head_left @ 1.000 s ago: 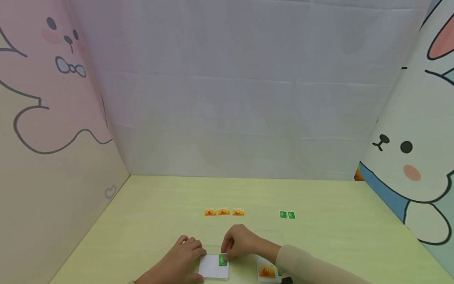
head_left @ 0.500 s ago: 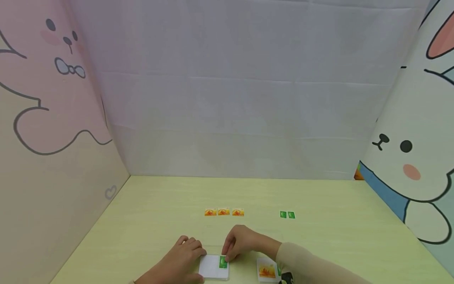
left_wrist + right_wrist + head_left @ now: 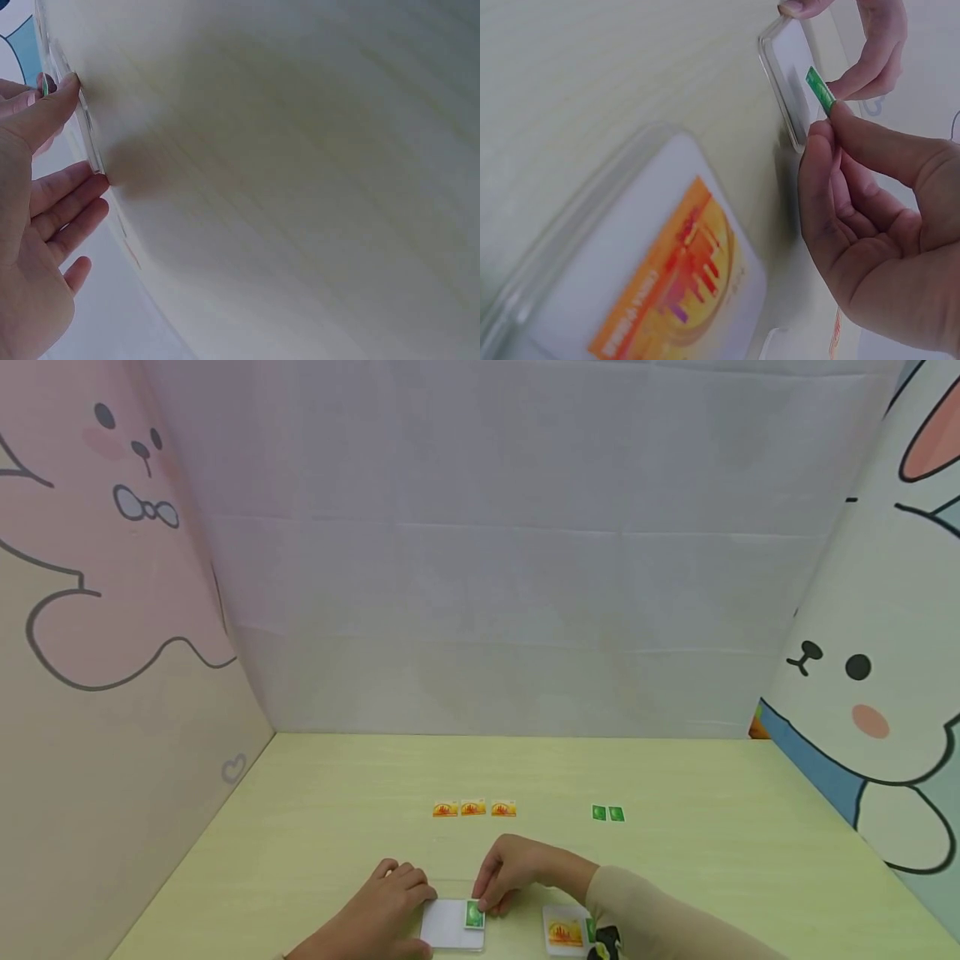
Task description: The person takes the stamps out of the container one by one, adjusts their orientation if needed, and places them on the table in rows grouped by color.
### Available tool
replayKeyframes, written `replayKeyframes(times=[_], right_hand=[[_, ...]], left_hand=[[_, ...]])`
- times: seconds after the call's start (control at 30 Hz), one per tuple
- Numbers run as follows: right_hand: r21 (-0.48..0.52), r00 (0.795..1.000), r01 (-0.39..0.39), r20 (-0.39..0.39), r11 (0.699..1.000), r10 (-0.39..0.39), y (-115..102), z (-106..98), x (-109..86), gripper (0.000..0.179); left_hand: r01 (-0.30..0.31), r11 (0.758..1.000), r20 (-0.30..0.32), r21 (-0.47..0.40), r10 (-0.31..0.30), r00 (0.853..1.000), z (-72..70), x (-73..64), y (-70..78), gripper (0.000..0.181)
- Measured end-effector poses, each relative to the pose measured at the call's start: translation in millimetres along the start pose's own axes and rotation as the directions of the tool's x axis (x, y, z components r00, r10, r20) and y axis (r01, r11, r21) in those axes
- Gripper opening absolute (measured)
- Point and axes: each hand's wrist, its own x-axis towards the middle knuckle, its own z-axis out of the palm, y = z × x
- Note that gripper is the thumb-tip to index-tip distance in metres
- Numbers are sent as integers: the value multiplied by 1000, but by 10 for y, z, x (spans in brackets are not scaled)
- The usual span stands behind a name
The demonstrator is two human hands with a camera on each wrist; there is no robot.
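Note:
A small green stamp (image 3: 474, 915) is pinched between the thumb and index finger of my right hand (image 3: 510, 870). It sits at the right end of a white card in a clear flat case (image 3: 444, 925). In the right wrist view the stamp (image 3: 820, 90) stands tilted over the white surface, its lower end hidden by the fingertips. My left hand (image 3: 386, 906) holds the case at its left side. In the left wrist view, the thumb and fingers of my left hand (image 3: 52, 150) touch two places along the case's edge (image 3: 91, 139).
Right of the case lies a second clear case (image 3: 564, 948) with an orange stamp (image 3: 564, 932) and a partly covered green one. Farther back, three orange stamps (image 3: 473, 807) and two green stamps (image 3: 607, 813) lie on the pale table (image 3: 337, 793). Printed cloth walls surround the table.
My right hand has shifted slightly to the right and toward me with the green stamp, which now sits closer to the case's right edge. My left hand stays in place.

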Motion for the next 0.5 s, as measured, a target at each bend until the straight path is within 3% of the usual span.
replayKeyframes(times=[0.5], right_hand=[[-2,999,-1,38,1000,1,3,-60,-4,8]], left_hand=[[28,999,55,-24,-26,998,-26,12,27,57]])
